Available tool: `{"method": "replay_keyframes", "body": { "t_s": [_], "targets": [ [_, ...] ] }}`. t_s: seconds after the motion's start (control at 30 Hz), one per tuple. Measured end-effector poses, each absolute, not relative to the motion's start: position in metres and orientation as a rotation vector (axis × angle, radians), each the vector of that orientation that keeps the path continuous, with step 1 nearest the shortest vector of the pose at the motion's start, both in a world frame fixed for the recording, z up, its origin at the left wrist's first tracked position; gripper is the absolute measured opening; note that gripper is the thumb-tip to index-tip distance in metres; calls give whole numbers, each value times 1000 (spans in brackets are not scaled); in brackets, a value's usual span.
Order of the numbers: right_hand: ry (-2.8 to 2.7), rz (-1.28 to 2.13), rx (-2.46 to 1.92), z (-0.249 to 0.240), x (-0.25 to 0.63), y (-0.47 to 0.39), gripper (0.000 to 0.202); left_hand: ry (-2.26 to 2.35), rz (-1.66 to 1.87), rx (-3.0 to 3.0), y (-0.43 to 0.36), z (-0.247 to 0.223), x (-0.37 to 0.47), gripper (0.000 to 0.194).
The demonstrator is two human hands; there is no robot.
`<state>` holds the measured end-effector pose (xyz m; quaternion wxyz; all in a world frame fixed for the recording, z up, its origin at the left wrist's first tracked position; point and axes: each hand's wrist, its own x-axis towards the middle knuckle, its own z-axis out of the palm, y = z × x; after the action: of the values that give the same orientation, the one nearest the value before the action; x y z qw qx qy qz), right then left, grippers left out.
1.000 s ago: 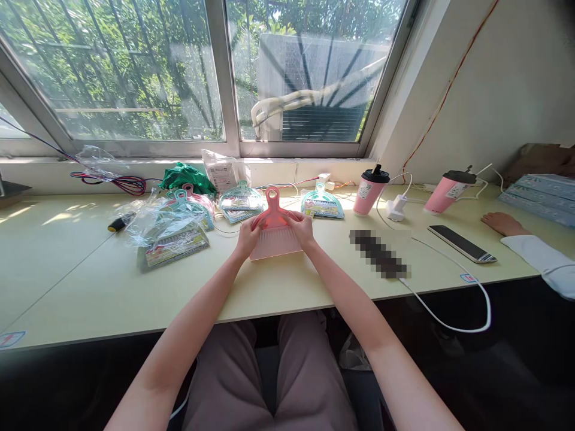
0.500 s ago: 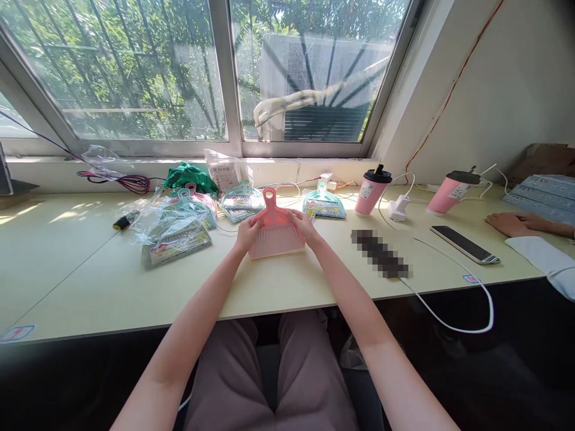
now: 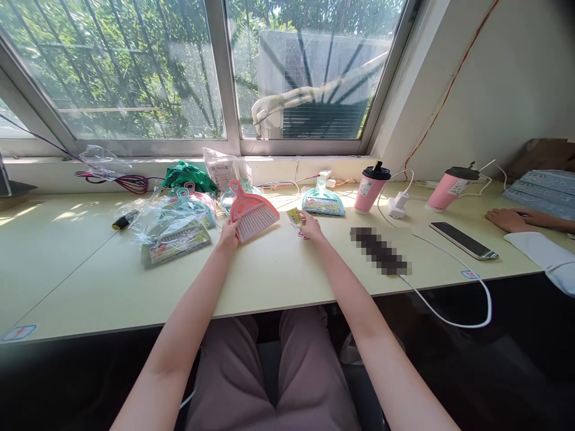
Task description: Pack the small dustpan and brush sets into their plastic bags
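Note:
My left hand (image 3: 230, 233) grips the lower left edge of a pink dustpan with a brush (image 3: 254, 212), tilted with its handle up to the left. My right hand (image 3: 310, 226) is closed on a small yellow printed card (image 3: 295, 217), apart from the dustpan. Behind my right hand lies a teal dustpan set (image 3: 322, 202). Another teal set (image 3: 227, 200) is partly hidden behind the pink dustpan. Several wrapped sets (image 3: 179, 242) in clear plastic lie to the left.
Two pink cups (image 3: 371, 191) with black lids, a white charger (image 3: 398, 205), a phone (image 3: 464, 240) and a pixelated dark object (image 3: 380, 250) are on the right. Another person's hands (image 3: 507, 220) rest at far right. A screwdriver (image 3: 124, 220) lies left.
My right hand has let go of the dustpan and now holds the yellow card to its right. My left hand has moved left, with the pink dustpan tilted leftward.

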<state>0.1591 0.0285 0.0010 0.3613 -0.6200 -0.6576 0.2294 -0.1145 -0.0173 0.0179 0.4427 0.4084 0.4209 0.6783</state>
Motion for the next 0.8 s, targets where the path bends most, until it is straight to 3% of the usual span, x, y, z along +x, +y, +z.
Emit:
{"method": "replay_keyframes", "body": {
  "t_s": [0.1, 0.27, 0.33, 0.47, 0.67, 0.8],
  "targets": [
    [-1623, 765, -1483, 3, 153, 26, 65, 898, 1683, 832, -22, 21, -109, 36],
    [-1611, 999, -1476, 23, 152, 13, 18, 921, 1762, 579, -23, 28, -100, 27],
    [-1581, 1198, -1315, 35, 151, 5, 10, 933, 1807, 508, -22, 31, -100, 26],
    [-1378, 1496, -890, 49, 138, -12, 27, 886, 1820, 538, -22, 32, -104, 29],
    [-1296, 1418, -1183, 47, 123, -21, 22, 937, 1708, 679, -19, 22, -97, 41],
    [-1164, 1380, -1146, 42, 121, -16, 23, 898, 1640, 796, -20, 14, -83, 57]
  ]
}}
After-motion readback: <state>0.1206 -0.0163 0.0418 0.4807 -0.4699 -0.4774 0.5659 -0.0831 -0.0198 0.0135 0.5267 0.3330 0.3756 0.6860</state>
